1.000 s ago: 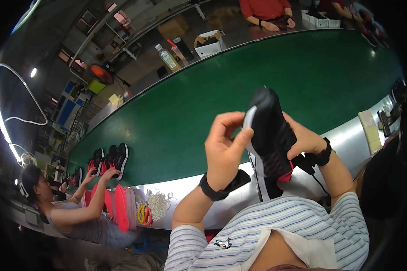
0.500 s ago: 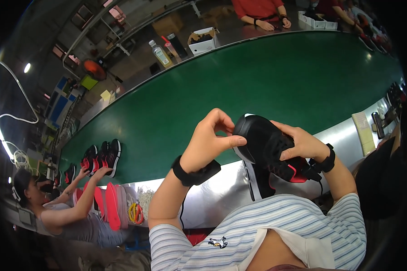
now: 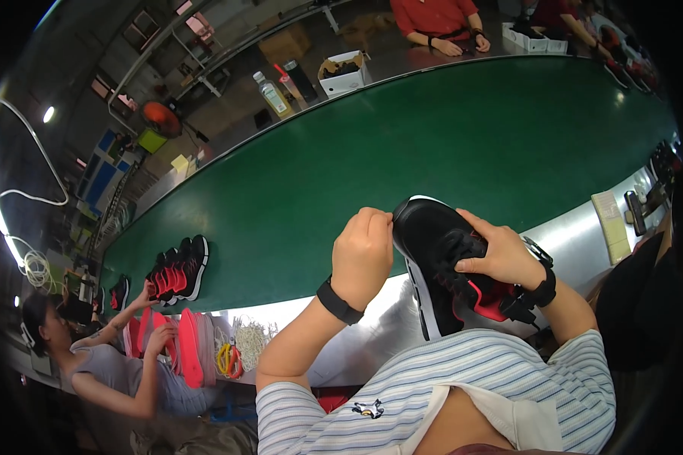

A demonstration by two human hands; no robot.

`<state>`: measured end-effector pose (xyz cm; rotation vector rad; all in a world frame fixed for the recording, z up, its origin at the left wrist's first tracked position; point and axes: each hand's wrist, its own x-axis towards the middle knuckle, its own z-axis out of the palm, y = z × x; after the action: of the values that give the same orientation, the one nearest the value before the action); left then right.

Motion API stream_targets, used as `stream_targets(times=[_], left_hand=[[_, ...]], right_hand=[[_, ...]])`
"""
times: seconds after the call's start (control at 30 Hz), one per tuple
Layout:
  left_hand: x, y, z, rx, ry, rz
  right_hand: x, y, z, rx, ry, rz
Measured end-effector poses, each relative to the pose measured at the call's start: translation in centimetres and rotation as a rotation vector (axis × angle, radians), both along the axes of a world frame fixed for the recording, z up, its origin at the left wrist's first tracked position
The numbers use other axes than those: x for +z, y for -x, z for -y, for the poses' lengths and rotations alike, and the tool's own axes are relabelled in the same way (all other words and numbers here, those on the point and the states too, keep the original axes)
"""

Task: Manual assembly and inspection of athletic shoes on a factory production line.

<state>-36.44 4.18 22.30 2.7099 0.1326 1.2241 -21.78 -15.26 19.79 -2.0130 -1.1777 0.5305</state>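
Note:
In my right hand (image 3: 497, 254) is a black sneaker (image 3: 432, 227) with a red lining and a white sole edge, gripped at its laced upper with the thumb across it. Its toe points away from me. My left hand (image 3: 363, 246) is closed beside the toe, knuckles up. Its fingertips are turned from view, so what they pinch, if anything, is hidden. Below the held sneaker, another black shoe with a white sole (image 3: 424, 307) lies on the metal ledge, partly covered.
A green conveyor belt (image 3: 319, 197) runs beyond the metal ledge (image 3: 372, 311). To the left, a co-worker (image 3: 121, 364) touches a row of black and red sneakers (image 3: 180, 269) near pink insoles (image 3: 193, 349) and yellow-handled scissors (image 3: 228, 358). Across stand a bottle (image 3: 272, 95) and a white box (image 3: 344, 76).
My left hand has turned over and curled, knuckles up, at the sneaker's toe side; its thumb no longer shows. The sneaker has tilted slightly. The co-worker's nearer hand has drawn back to the insoles.

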Motion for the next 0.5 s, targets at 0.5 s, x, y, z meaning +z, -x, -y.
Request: stream_targets(times=[0.5], left_hand=[[-1.4,-1.2,-2.5,0.009,-0.042,0.006]], right_hand=[[-2.3,0.1,-0.1,-0.05,-0.053,0.045]])
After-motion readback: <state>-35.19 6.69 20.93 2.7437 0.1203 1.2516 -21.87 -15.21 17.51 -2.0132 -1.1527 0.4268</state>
